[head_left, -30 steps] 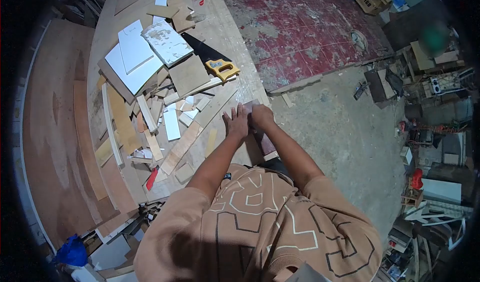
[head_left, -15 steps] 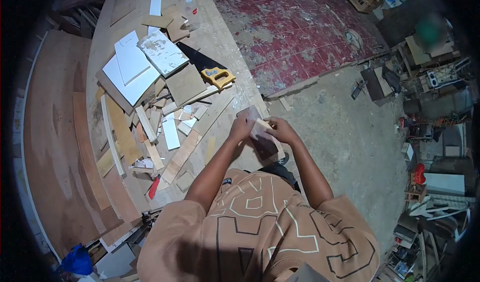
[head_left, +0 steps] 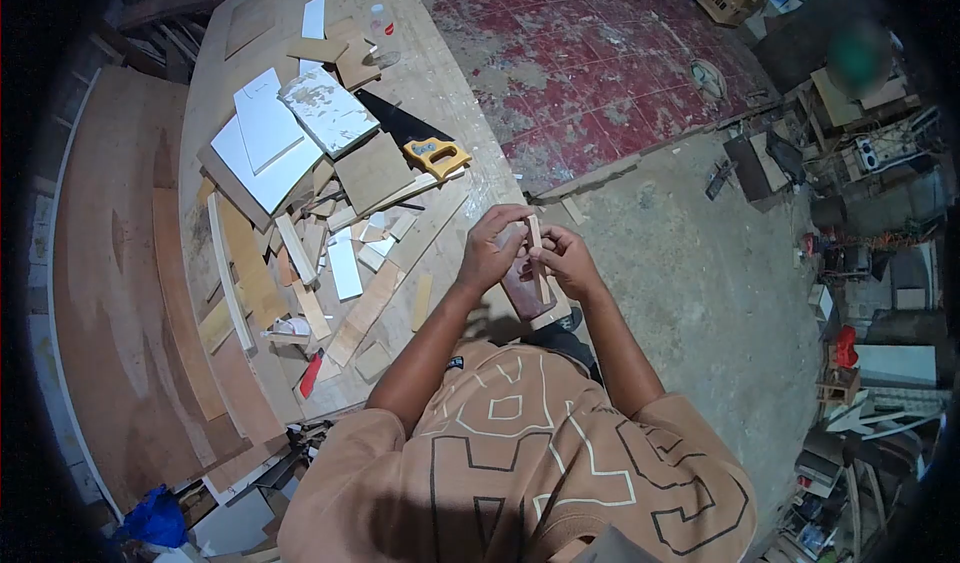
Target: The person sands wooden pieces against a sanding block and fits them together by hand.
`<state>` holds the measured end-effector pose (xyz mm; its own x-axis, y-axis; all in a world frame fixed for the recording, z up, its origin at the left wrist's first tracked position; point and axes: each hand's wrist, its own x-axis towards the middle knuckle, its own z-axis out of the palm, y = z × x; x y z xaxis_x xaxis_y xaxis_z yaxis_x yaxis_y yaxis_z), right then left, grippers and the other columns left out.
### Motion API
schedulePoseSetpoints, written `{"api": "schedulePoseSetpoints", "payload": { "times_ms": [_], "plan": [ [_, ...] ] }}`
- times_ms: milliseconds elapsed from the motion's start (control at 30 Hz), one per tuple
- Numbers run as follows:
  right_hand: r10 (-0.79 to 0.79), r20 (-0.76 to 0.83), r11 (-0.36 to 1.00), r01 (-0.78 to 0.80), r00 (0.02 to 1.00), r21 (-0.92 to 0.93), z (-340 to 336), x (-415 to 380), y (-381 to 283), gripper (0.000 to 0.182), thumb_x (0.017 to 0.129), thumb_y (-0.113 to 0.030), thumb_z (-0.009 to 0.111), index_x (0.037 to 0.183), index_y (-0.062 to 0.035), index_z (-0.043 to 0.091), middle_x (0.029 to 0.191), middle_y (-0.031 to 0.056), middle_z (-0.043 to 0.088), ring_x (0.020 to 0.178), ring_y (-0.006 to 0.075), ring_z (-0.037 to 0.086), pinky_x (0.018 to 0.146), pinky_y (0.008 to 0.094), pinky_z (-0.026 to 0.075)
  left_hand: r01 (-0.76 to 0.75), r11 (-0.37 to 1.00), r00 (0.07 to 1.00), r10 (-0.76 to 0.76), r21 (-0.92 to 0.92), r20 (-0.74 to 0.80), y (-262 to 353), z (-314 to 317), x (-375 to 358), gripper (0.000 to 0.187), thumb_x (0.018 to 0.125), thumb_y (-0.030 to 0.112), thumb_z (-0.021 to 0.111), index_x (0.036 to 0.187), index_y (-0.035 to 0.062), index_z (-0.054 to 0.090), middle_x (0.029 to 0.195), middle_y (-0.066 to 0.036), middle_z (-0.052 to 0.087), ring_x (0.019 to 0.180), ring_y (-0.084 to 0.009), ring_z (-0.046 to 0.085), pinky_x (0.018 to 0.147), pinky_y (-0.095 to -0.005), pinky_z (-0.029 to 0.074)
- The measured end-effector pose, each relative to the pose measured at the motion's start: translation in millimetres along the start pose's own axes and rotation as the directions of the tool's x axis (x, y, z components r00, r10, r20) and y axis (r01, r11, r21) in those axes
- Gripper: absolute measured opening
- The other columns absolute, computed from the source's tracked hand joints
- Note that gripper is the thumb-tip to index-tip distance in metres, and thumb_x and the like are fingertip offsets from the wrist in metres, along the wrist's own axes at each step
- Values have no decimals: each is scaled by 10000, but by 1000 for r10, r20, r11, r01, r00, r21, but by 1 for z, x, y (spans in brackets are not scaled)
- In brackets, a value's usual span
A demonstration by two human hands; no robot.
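Observation:
Both hands meet over the right edge of the workbench (head_left: 455, 38). My left hand (head_left: 493, 249) is closed on a small light wood strip (head_left: 534, 231), near its upper end. The fingers of my right hand (head_left: 564, 263) pinch the same strip from the other side. Under the hands lies a dark reddish-brown block (head_left: 524, 291) at the bench edge, partly hidden by them. A handsaw with a yellow handle (head_left: 436, 156) lies beyond my left hand, beside a brown board (head_left: 372, 173).
White boards (head_left: 264, 143) and wood offcuts (head_left: 345, 266) cover the bench's left part. A red-handled tool (head_left: 311, 374) lies near its front. A clear bottle (head_left: 379, 21) stands farther back. Concrete floor (head_left: 660, 253) stretches to the right, with piled items beyond.
The light strip has turned from lying slanted across the dark block to pointing away from me. My left hand has moved slightly right, and its fingers have come round to the strip.

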<state>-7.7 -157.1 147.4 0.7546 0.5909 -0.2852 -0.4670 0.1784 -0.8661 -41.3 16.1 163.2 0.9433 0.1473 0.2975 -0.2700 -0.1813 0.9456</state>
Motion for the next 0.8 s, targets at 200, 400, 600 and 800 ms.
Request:
{"api": "schedulePoseSetpoints", "payload": {
  "times_ms": [200,400,600,800],
  "plan": [
    [2,1,1000,-2,1000,-3,5,-7,-6,312,842,-46,683,1122,-4,553,927,101,679,738,221,693,670,392,612,-62,995,998,61,80,26,5,-8,1,276,793,-9,661,1063,47,675,1039,-101,652,1027,-219,618,905,-325,475],
    [-59,26,998,59,998,-13,4,-14,-5,316,827,2,689,1115,2,559,975,113,668,855,220,682,725,394,610,-125,990,988,117,67,103,11,-12,3,281,795,-3,663,1071,52,672,1063,-105,659,1040,-238,619,920,-340,472],
    [-146,73,987,150,987,-55,-1,-19,-3,313,823,37,680,1113,17,566,1018,134,652,954,225,658,798,395,592,-155,983,970,132,99,206,18,-16,3,300,807,14,660,1104,51,658,1085,-108,659,1054,-245,616,930,-356,469],
    [-149,84,986,155,985,-64,6,-25,-10,307,862,-18,651,1152,28,561,1020,148,654,878,231,677,797,390,587,-94,993,971,76,66,225,22,-15,2,307,805,47,682,1111,53,657,1073,-115,657,1051,-256,615,928,-354,466]
  ]
}}
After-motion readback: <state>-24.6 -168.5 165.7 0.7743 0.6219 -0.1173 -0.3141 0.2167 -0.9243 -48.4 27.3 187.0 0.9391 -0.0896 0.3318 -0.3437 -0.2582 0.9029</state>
